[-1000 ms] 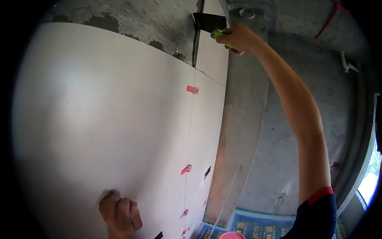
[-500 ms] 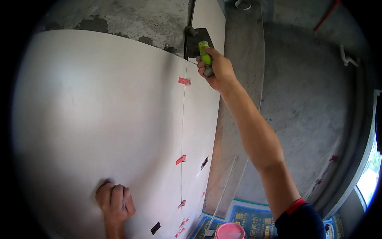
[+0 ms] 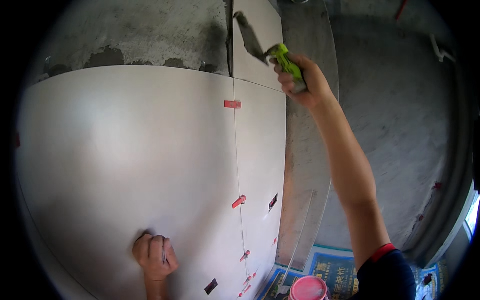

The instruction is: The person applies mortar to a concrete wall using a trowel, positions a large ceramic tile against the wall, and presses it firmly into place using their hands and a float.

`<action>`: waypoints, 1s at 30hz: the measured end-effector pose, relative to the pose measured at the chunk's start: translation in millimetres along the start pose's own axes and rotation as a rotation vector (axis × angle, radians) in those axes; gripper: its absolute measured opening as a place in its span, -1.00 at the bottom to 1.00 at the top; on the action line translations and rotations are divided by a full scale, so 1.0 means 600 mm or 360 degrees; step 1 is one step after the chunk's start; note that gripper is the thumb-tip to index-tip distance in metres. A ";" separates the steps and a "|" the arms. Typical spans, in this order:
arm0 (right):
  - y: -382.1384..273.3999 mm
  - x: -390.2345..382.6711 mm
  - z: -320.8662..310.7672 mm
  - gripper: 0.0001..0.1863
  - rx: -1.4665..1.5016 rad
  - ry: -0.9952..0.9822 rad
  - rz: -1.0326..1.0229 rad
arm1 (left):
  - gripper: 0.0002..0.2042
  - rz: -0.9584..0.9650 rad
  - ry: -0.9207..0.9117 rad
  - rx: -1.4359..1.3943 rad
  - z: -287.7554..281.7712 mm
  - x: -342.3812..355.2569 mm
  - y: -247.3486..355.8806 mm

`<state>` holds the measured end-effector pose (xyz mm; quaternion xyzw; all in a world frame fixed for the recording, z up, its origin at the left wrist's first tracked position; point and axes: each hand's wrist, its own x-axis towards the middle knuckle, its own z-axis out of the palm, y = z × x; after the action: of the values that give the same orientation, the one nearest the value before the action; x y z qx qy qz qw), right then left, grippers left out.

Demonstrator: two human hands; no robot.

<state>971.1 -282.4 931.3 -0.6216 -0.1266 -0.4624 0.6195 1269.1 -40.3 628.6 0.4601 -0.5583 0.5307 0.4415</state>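
My right hand [image 3: 305,82] is wrapped round the green handle of a trowel [image 3: 252,42], raised at the upper right of the wall. Its blade is tilted nearly edge-on, with grey mortar at the tip, in front of the upper pale tile [image 3: 260,60]. Lower left, my left hand [image 3: 155,256] is curled closed against the large pale wall tile [image 3: 125,165]; what its fingers hold, if anything, is hidden. Red tile clips, one of them a wedge [image 3: 239,201], sit along the upright joint between the large tile and the narrower tile on its right.
Rough bare wall [image 3: 145,30] with mortar patches shows above the large tile. Dark cutouts, such as a socket opening [image 3: 211,286], are in the tiles. A pink-topped bucket [image 3: 308,289] stands on blue printed floor sheeting [image 3: 332,270]. Grey concrete wall [image 3: 390,140] rises at right.
The trowel has come away from the upper tile's left edge, moving right and turning nearly edge-on. My left hand stays closed against the tile. The view has shifted slightly.
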 end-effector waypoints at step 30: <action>0.116 -0.061 -0.105 -0.75 0.0363 -0.0041 0.0347 | -0.75 0.0251 -0.0056 0.0284 0.000 0.031 0.024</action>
<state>976.0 -337.1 847.0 -0.5632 -0.1180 -0.3669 0.7310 1251.6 -41.1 644.1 0.4614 -0.5511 0.6032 0.3458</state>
